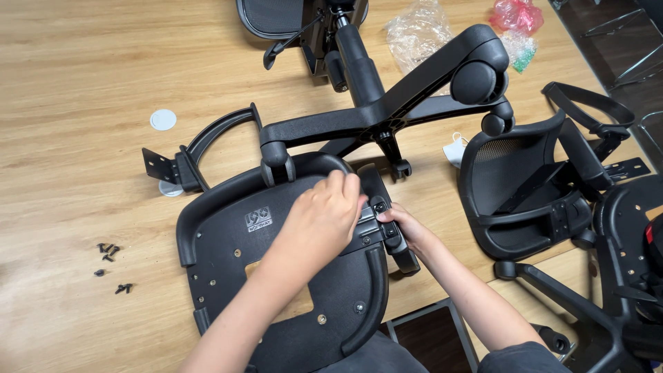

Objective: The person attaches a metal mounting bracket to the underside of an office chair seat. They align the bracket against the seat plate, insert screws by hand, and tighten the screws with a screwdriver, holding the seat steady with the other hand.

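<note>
As both hands grip armrest bracket on seat underside: L hand, R hand, wood tabletop

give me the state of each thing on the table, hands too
left hand: fingers curled, pressing on the bracket
right hand: gripping the bracket's edge
bracket: lying on the seat's underside
seat: upside down on the table
wheeled base: tipped on its side
loose screws: scattered on the table

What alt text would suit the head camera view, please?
A left hand and right hand work on a black bracket at the edge of an upturned chair seat on a wooden table. Loose screws lie to the left.
</note>
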